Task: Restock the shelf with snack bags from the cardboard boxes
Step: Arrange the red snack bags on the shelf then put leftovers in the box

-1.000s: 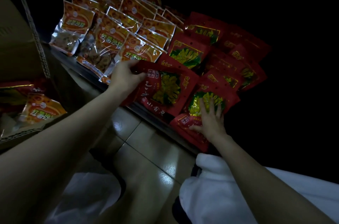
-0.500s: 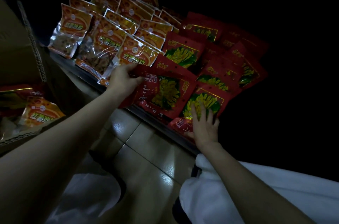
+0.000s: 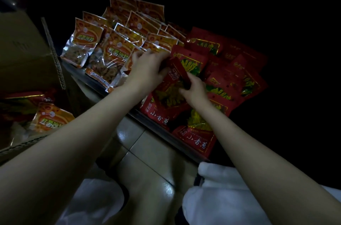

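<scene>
Red snack bags [image 3: 228, 84] with a yellow-green picture lie overlapping on the right part of a low shelf [image 3: 164, 133]. Orange and clear bags [image 3: 110, 53] stand in rows on its left part. My left hand [image 3: 147, 70] and my right hand [image 3: 195, 90] both grip one red bag [image 3: 177, 71], held on edge above the front red bags. Two more red bags [image 3: 195, 138] lie flat at the shelf's front lip. An open cardboard box [image 3: 24, 70] at the left holds an orange bag [image 3: 49, 119] and red ones.
The scene is dim; the space behind and right of the shelf is black. Glossy floor tiles [image 3: 147, 169] lie below the shelf edge. My white-clad knees [image 3: 221, 197] are at the bottom, close to the shelf. The box flap [image 3: 53, 53] stands up beside the orange bags.
My right hand left the front red bag and rose to the bag my left hand held. Both hands now hold it turned on edge, farther back over the shelf.
</scene>
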